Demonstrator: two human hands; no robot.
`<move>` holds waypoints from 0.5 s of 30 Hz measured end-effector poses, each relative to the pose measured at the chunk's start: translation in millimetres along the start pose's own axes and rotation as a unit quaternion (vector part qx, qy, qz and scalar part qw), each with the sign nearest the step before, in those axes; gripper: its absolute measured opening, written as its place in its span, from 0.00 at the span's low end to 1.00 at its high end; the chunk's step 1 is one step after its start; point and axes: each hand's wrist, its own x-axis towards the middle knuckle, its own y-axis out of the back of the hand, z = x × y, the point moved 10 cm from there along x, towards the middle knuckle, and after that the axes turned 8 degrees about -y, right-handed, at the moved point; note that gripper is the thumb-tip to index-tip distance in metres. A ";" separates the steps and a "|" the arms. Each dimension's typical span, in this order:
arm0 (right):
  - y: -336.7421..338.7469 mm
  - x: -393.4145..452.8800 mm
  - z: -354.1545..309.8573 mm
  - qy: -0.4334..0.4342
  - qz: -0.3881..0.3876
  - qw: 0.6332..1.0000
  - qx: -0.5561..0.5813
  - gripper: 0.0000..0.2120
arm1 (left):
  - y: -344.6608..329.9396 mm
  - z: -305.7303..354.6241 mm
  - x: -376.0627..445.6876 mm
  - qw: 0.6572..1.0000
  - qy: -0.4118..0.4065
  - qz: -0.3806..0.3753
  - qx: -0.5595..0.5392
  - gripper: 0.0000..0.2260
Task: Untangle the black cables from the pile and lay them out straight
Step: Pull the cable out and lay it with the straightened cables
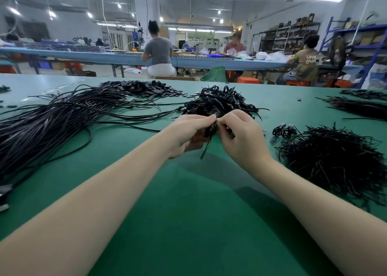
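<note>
Both hands, left (188,133) and right (240,135), pinch seemingly one coiled black cable (210,130).

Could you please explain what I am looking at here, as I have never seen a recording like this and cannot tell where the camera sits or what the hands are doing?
There is no machine here. The single picture comes from a wide-angle camera worn on a person's head, looking forward and down, so the two bare forearms are that person's own. The left hand and right hand meet above a green table and together pinch a small coiled black cable bundle, one end of it hanging down. Just beyond lies the tangled cable pile. To the left, long cables laid out stretch along the table. To the right sits a heap of short black strips, with a coiled cable beside it. Other workers sit at benches behind.
</note>
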 end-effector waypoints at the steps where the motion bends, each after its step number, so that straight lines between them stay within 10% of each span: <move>1: 1.5 -1.3 -7.9 0.047 0.003 0.998 -0.037 0.04 | -9.4 -8.7 -4.0 0.995 0.062 -0.035 -0.072 0.14; 4: -2.5 -7.0 -13.9 0.098 -0.012 0.989 -0.111 0.03 | -15.4 -13.6 -6.1 0.984 0.105 -0.051 -0.135 0.15; 7: -17.8 -5.3 8.4 -0.042 -0.097 0.991 -0.080 0.04 | 18.4 2.2 -0.7 0.978 -0.043 0.059 0.194 0.15; 10: -14.9 5.2 39.2 -0.191 -0.090 0.977 0.007 0.05 | 34.9 14.6 -8.3 0.749 -0.158 0.132 0.630 0.17; 11: -8.6 12.9 47.7 -0.226 -0.063 0.972 0.024 0.05 | 41.7 10.7 -10.1 0.725 -0.155 0.141 0.656 0.15; 15: 0.8 64.1 66.9 -0.284 -0.019 0.959 0.008 0.05 | 70.3 -4.8 -5.7 0.798 -0.108 0.181 0.565 0.10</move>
